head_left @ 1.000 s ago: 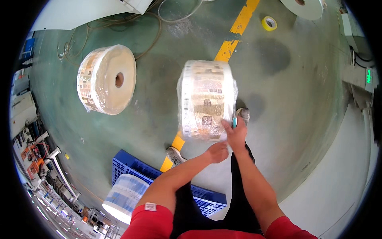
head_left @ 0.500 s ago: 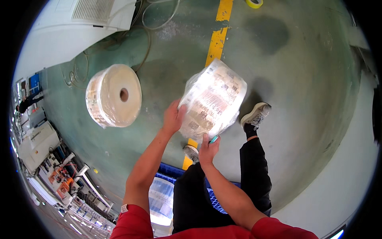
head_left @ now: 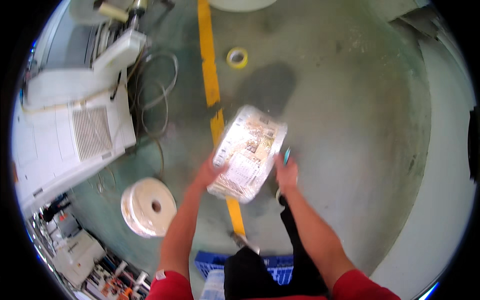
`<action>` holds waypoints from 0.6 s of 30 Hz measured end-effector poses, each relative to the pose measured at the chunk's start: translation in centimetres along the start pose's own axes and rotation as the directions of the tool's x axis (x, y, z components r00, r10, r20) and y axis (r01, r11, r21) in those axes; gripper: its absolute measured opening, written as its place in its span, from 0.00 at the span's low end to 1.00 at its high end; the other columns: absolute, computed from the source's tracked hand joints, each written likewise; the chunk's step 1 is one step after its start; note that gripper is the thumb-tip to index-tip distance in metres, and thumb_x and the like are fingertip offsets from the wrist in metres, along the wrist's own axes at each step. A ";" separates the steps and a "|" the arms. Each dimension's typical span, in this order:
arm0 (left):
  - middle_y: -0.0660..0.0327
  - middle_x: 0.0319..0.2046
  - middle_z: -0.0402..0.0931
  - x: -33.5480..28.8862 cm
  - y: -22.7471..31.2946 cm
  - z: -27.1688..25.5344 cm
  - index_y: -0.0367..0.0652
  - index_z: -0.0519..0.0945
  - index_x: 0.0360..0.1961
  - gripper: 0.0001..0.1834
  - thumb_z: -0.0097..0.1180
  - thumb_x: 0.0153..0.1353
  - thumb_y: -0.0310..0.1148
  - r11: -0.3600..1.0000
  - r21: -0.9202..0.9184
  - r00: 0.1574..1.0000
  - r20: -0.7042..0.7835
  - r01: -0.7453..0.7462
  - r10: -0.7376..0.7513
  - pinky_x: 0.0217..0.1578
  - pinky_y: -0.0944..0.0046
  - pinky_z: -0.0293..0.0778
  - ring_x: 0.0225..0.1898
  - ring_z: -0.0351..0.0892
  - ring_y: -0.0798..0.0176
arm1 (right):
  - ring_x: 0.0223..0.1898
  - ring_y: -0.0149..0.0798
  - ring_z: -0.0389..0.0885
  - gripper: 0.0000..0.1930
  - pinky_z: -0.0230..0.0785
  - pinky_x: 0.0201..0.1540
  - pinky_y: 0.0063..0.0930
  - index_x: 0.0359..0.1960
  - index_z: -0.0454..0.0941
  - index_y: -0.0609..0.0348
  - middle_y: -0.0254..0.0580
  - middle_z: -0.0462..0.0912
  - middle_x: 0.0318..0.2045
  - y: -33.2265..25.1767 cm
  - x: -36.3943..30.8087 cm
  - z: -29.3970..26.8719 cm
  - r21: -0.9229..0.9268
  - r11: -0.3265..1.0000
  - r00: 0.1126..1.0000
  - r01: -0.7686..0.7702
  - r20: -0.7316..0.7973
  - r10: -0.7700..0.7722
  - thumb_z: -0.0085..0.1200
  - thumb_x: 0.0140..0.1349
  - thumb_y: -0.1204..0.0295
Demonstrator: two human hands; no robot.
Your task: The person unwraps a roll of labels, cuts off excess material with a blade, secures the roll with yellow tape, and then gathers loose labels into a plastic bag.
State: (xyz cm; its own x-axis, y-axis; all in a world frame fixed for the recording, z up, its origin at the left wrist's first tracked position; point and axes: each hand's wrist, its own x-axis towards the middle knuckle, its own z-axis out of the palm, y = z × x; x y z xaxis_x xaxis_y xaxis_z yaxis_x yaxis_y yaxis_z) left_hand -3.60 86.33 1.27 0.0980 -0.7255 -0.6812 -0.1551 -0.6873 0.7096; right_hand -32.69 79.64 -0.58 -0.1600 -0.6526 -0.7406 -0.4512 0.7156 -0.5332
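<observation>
left hand point(head_left: 208, 174) is touching the wrapped roll point(head_left: 252, 145) — blur is hiding whether it is gripping; right hand point(head_left: 286, 174) is clutching a teal object point(head_left: 287, 156).

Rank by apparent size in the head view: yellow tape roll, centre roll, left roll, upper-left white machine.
1. White machine
2. Centre roll
3. Left roll
4. Yellow tape roll

Nearness may enlarge the centre roll.
</observation>
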 end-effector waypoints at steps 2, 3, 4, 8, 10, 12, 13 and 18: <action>0.52 0.51 0.83 -0.4 1.9 0.4 0.40 0.75 0.62 0.32 0.68 0.60 0.42 0.981 0.120 0.972 -0.161 -0.155 0.173 0.55 0.59 0.75 0.53 0.82 0.59 | 0.38 0.60 0.84 0.25 0.74 0.43 0.49 0.44 0.78 0.66 0.60 0.83 0.32 -1.8 -3.1 0.3 0.089 0.966 0.969 0.242 0.021 -0.244 0.63 0.62 0.53; 0.51 0.48 0.84 1.3 4.1 0.7 0.39 0.77 0.59 0.30 0.68 0.60 0.43 0.978 0.173 0.971 -0.186 -0.116 0.148 0.51 0.58 0.76 0.50 0.83 0.58 | 0.39 0.62 0.83 0.25 0.74 0.44 0.49 0.45 0.77 0.66 0.60 0.83 0.34 -2.4 -4.3 0.4 0.056 0.970 0.970 0.237 0.037 -0.239 0.64 0.62 0.53; 0.51 0.45 0.85 3.5 6.8 1.5 0.38 0.79 0.56 0.28 0.68 0.60 0.44 0.974 0.213 0.971 -0.204 -0.077 0.122 0.48 0.58 0.77 0.47 0.85 0.58 | 0.41 0.63 0.83 0.25 0.73 0.45 0.50 0.45 0.77 0.66 0.61 0.83 0.36 -3.2 -4.8 -0.1 0.009 0.974 0.973 0.227 0.047 -0.228 0.64 0.62 0.53; 0.46 0.32 0.85 12.7 13.3 3.7 0.30 0.81 0.42 0.34 0.65 0.58 0.58 0.937 0.349 0.984 -0.171 0.018 0.045 0.40 0.54 0.79 0.38 0.86 0.44 | 0.43 0.65 0.81 0.24 0.72 0.45 0.50 0.44 0.77 0.67 0.64 0.82 0.38 -7.0 -1.5 -0.4 0.061 0.979 0.969 0.194 -0.166 -0.182 0.62 0.64 0.54; 0.43 0.36 0.84 18.1 16.0 3.5 0.29 0.80 0.43 0.37 0.63 0.58 0.61 0.955 0.297 0.995 -0.092 -0.018 0.048 0.43 0.52 0.78 0.41 0.84 0.40 | 0.44 0.63 0.82 0.24 0.72 0.47 0.48 0.47 0.77 0.68 0.63 0.83 0.41 -10.8 2.3 -2.1 -0.013 0.992 0.982 0.124 -0.141 -0.124 0.62 0.65 0.56; 0.40 0.41 0.82 22.4 17.0 4.7 0.28 0.79 0.46 0.39 0.61 0.59 0.62 0.971 0.229 0.998 -0.007 -0.062 0.065 0.48 0.51 0.76 0.46 0.82 0.38 | 0.46 0.59 0.83 0.25 0.72 0.50 0.46 0.50 0.77 0.68 0.62 0.83 0.44 -12.3 5.3 -3.9 0.034 0.996 0.982 0.085 -0.173 -0.078 0.60 0.67 0.55; 0.38 0.44 0.81 24.2 17.3 5.4 0.28 0.78 0.48 0.40 0.61 0.59 0.63 0.977 0.195 0.996 0.035 -0.087 0.082 0.51 0.50 0.75 0.50 0.81 0.38 | 0.47 0.56 0.83 0.27 0.72 0.52 0.44 0.53 0.77 0.69 0.61 0.84 0.46 -12.1 6.6 -4.1 0.125 0.988 0.976 0.089 -0.209 -0.061 0.58 0.68 0.53; 0.44 0.70 0.63 27.4 17.8 6.3 0.31 0.65 0.69 0.45 0.44 0.70 0.63 0.967 -0.255 0.983 0.183 0.017 0.031 0.71 0.58 0.53 0.73 0.58 0.50 | 0.56 0.49 0.79 0.37 0.68 0.62 0.40 0.63 0.74 0.62 0.51 0.81 0.57 -15.2 10.8 -5.6 0.516 0.824 0.945 -0.233 -0.079 0.317 0.37 0.73 0.39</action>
State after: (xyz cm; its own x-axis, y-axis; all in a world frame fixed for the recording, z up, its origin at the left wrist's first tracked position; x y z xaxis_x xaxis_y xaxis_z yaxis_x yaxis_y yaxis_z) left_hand -9.90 54.40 -5.91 -0.0879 -0.7278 -0.6802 0.1025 -0.6858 0.7205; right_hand -32.51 60.27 1.80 -0.3637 -0.4098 -0.8365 0.1182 0.8705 -0.4779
